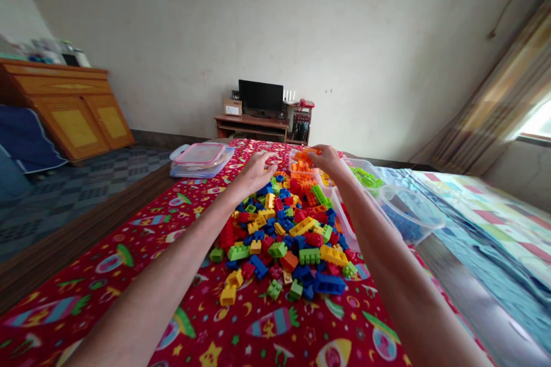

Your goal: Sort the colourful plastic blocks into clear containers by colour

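Observation:
A heap of toy building bricks [278,249] in red, blue, yellow, green and orange covers the middle of a red patterned cloth. Over the heap's far left edge hovers my left hand [257,173], its thumb and fingers apart and nothing between them. My right hand [328,161] pinches an orange brick [313,151] above a clear container [292,156] with orange bricks [301,167] in it. My fingers partly hide the held brick. Beside my right forearm stands a clear container with green bricks [365,178]. Red and yellow bricks lie in containers partly behind that arm.
A round clear tub [424,212] with blue bricks stands at the right edge of the cloth. Stacked container lids [200,155] lie at the far left. Beyond are a desk with a monitor [260,97], a wooden cabinet [73,109] and, at right, a bed [512,206].

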A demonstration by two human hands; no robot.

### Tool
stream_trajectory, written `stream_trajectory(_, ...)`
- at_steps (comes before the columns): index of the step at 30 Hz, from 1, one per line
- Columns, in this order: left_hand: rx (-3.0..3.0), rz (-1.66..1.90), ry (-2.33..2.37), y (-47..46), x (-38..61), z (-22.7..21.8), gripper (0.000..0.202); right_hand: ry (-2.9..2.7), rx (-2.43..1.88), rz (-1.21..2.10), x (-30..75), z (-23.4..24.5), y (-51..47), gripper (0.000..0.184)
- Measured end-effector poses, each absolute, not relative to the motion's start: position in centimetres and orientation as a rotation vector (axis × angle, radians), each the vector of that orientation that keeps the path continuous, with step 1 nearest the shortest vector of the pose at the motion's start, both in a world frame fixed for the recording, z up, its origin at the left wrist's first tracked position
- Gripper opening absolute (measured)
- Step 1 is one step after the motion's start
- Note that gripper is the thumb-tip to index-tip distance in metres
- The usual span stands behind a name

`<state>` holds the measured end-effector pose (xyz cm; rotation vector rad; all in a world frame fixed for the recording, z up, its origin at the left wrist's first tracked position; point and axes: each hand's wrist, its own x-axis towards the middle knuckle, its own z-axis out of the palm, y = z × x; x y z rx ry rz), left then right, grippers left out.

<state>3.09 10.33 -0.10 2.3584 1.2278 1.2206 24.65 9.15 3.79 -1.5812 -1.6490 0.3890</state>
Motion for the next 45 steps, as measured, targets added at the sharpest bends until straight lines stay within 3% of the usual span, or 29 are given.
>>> stream_trajectory(5, 2.431, 1.175, 1.251, 10.0, 3.1, 0.1, 0.034, -1.562, -1.726, 0.32, 25.3, 4.5, 10.5, 0.045)
stream_trajectory(15, 2.667, 0.654, 1.184, 8.7, 4.3, -0.6, 0.032, -1.978, -1.562, 0.197, 24.0, 1.8, 3.1, 0.026)
stream_trajectory(19, 2.723, 0.457, 1.166, 8.3, 4.6, -0.9, 0.031, -2.091, -1.556, 0.096, 23.3, 2.1, 2.3, 0.026)
stream_trajectory(24, 2.863, 0.239, 1.101, 7.8, 5.1, -0.8, 0.032, -2.456, -1.595, 0.236, 23.1, 0.8, 2.2, 0.021)
stream_trajectory(29, 2.95, 0.062, 1.161, 7.0, 4.9, -0.9, 0.029, -2.718, -1.531, 0.267, 22.3, 0.5, 1.5, 0.029)
stream_trajectory(39, 2.921, 0.092, 1.244, 7.5, 5.0, -1.0, 0.032, -2.407, -1.551, 0.071, 22.8, -0.9, 2.1, 0.029)
stream_trajectory(45, 2.88, 0.568, 1.039, 8.6, 5.6, -2.9, 0.039, -2.323, -1.532, 0.018, 23.4, -2.0, 3.3, 0.032)
